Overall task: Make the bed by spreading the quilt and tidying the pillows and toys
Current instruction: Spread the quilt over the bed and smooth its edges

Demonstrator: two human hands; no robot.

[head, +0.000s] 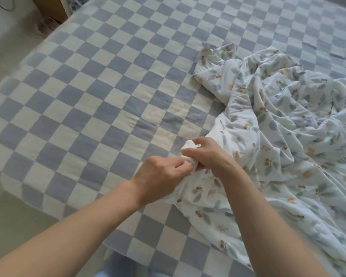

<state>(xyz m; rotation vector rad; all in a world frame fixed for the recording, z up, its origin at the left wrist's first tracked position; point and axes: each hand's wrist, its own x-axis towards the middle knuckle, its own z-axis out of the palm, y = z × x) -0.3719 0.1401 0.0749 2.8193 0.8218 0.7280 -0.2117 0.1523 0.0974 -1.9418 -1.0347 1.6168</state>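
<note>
gripping one bunched corner of the floral quilt together, left hand and right hand pinch it tight near the bed's near edge, the rest crumpled toward the right side.

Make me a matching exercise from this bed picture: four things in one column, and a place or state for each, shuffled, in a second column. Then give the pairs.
Things
1. floral quilt
2. checked bedspread
3. left hand
4. wooden furniture

Places or states
A. at the top left, beyond the bed's corner
B. crumpled in a heap on the right side of the bed
C. pinching the bunched quilt corner beside the right hand
D. lying flat, blue and cream squares

Pairs: 1-B, 2-D, 3-C, 4-A
</note>
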